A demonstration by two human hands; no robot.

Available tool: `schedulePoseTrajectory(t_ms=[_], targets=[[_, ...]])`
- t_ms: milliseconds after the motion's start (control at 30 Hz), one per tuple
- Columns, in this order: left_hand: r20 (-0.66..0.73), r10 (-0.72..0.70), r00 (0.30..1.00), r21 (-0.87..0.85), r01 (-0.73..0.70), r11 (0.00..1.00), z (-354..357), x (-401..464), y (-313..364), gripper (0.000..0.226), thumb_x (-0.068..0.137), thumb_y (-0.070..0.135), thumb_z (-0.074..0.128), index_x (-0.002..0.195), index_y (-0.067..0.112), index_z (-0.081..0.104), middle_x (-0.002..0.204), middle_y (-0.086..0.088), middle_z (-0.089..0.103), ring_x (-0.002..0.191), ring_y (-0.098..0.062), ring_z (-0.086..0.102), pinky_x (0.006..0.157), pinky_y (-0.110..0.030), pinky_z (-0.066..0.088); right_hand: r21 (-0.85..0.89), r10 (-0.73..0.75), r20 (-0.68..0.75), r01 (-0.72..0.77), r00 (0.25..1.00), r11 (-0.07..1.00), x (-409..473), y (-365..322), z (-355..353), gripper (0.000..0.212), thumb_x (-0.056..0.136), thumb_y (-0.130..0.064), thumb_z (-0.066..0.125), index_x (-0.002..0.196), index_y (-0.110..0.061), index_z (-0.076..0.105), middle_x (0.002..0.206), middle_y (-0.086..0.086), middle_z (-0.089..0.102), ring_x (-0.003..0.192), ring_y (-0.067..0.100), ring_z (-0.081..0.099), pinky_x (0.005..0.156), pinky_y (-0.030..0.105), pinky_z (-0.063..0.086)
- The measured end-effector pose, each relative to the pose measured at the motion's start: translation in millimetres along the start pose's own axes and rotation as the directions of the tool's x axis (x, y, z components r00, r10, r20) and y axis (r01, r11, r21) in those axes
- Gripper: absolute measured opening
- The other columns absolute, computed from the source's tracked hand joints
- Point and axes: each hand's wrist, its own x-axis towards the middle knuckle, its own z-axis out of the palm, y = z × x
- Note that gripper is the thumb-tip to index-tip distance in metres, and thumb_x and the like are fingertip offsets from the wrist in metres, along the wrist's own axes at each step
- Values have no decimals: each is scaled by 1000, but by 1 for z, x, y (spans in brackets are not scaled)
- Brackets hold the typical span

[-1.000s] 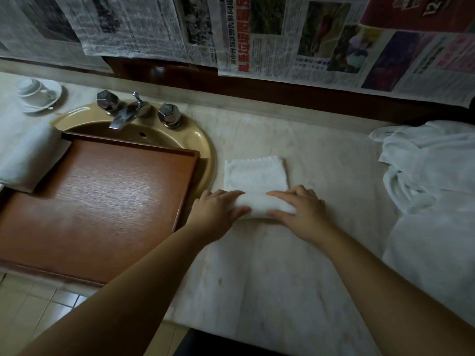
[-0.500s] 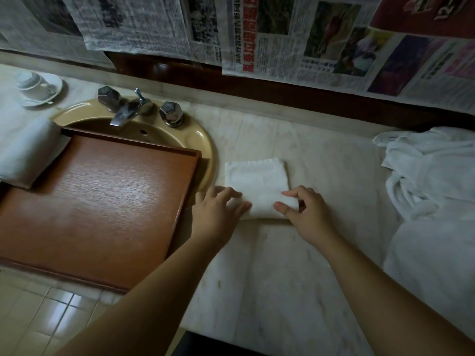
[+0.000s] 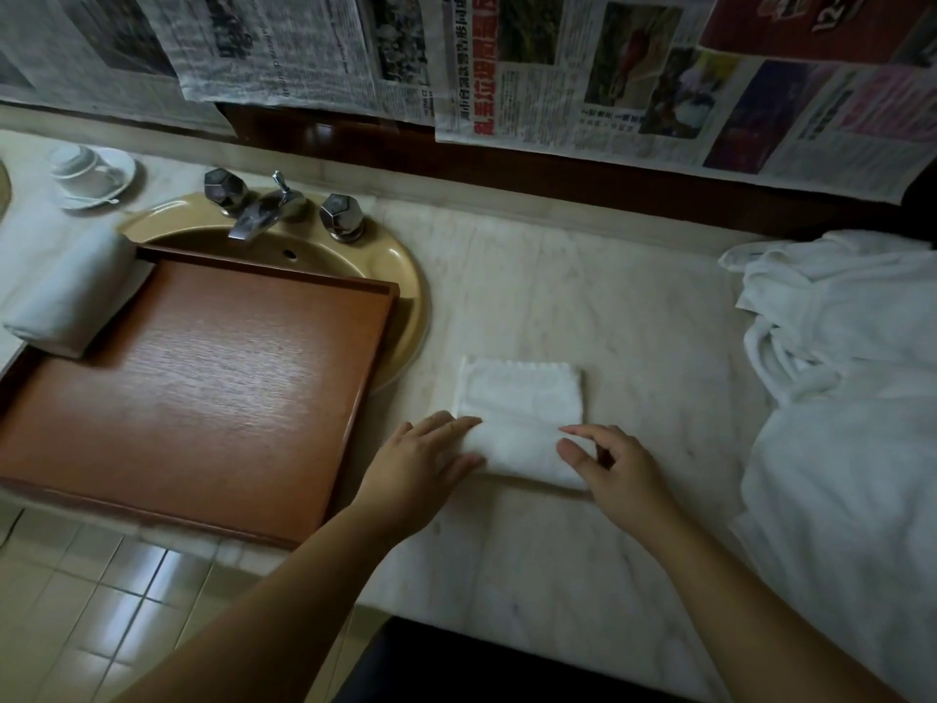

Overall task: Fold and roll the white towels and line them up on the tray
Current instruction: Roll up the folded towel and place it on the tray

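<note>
A small white towel [image 3: 519, 398] lies folded on the marble counter, its near edge rolled into a thick bulge. My left hand [image 3: 421, 464] presses the roll's left end with straight fingers. My right hand [image 3: 608, 466] holds the right end, thumb and curled fingers around the roll. The brown wooden tray [image 3: 203, 398] sits to the left over the sink, and one rolled white towel [image 3: 71, 291] lies at its far left corner.
A heap of white towels [image 3: 841, 357] fills the counter's right side. The beige sink [image 3: 400, 276] with chrome taps [image 3: 258, 215] lies behind the tray. A cup and saucer [image 3: 91, 172] stand far left. Newspapers cover the wall. Tiled floor shows below the counter edge.
The roll at the towel's near edge has grown thicker as both hands worked it away from me. My right fingers went from flat to curled around the roll's end.
</note>
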Motion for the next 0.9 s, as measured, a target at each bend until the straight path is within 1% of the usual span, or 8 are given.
schedulePoseTrajectory(t_ms=[133,267,400,467,533,633,733,900], targets=[[64,-144,988,-221,155,963,2,4,5,52,95,70,54,141,47,57,138,13,63,123,-10,58,110,-36,46,19,127,-35,-126,991,992,10,2,8,15,96,-51,66,95,-36,70,97,-2,70,89,17,65,78,29,50],[154,-249,956,-367,289,884,-8,17,11,44,94,59,66,135,43,65,129,9,66,114,-8,61,95,-26,47,-53,154,-157,-164,976,985,23,6,17,24,90,-59,68,93,-35,66,102,6,66,89,21,63,77,29,47],[76,-261,962,-360,271,893,-7,12,21,28,94,55,69,119,44,63,104,12,61,90,-6,61,73,-23,44,-270,-168,-348,73,922,960,8,2,15,17,83,-39,84,82,-31,69,95,-3,51,84,22,54,77,34,50],[49,-254,966,-329,256,909,-5,6,19,26,93,60,67,115,48,64,103,14,61,88,-7,61,73,-24,46,-481,-448,-317,265,836,836,-4,5,16,19,90,-38,77,80,-22,75,92,-4,57,82,22,52,71,39,51],[-15,-203,979,-171,197,965,-4,3,13,34,92,70,60,121,52,67,112,16,62,99,-12,57,87,-33,51,-545,-556,-273,350,785,762,-13,11,14,27,92,-48,69,89,-24,81,96,-6,66,83,22,56,70,39,50],[-151,-4,989,177,31,984,-5,2,10,39,98,68,51,130,50,67,136,11,56,118,-22,46,92,-44,49,-517,-545,-204,384,813,765,-19,25,4,40,82,-54,78,114,-29,80,118,-8,70,99,20,63,82,38,53],[-94,179,979,344,-137,929,-6,0,8,57,96,74,46,137,38,64,140,11,52,121,-25,48,90,-45,48,-483,-467,-97,369,879,794,-19,33,-6,60,74,-49,88,129,-32,72,130,-11,65,110,16,60,91,39,53],[10,101,995,238,-100,966,3,0,-2,72,93,77,43,147,30,53,143,8,55,114,-25,55,93,-43,51,-344,-310,-28,282,950,896,-9,27,-11,56,83,-40,85,135,-34,67,131,-16,60,109,4,50,100,15,38]])
